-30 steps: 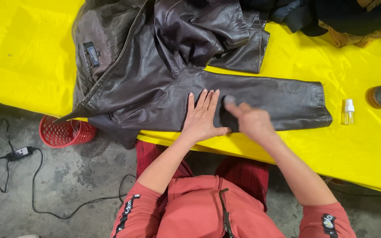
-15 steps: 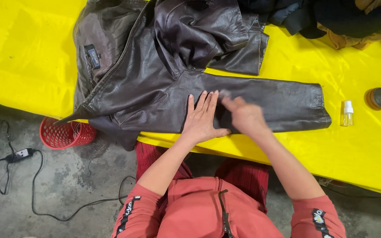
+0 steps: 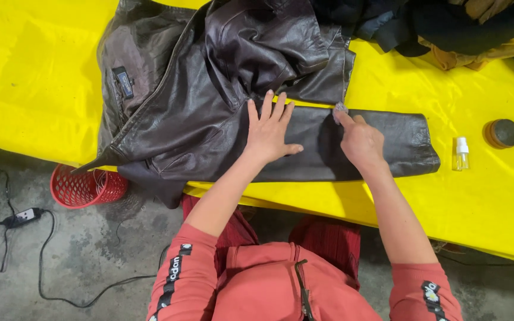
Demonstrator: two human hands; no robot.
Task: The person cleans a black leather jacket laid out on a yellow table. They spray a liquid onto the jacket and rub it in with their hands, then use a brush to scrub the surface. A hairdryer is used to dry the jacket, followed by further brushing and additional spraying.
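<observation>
Now the left hand [image 3: 267, 132] lies flat on the jacket [image 3: 209, 101], palm down, fingers spread and pointing away from the person, thumb out to the right. It presses where the sleeve [image 3: 376, 142] meets the body of the jacket. The forearm runs up from the lower left in a red cuffless sleeve pushed to the elbow.

The right hand [image 3: 359, 139] sits on the sleeve just right of the left, the two apart by a narrow strip of leather. Its fingers are curled in and pinch a small greyish pad [image 3: 340, 109] at the sleeve's far edge, knuckles up; what kind of pad it is cannot be told.

The jacket, dark brown leather, lies open on the yellow desk [image 3: 43, 77], its sleeve stretched straight to the right along the near edge, its hem hanging over the desk's front.

Against half a second ago, the right hand has moved up the sleeve, from its middle to the far edge, and the pad has gone with it. The left hand has kept its place and spread.

Right of the cuff stand a small clear spray bottle [image 3: 461, 153] and a round tin [image 3: 502, 133]. A red basket [image 3: 87, 186] sits on the floor under the desk's edge.
</observation>
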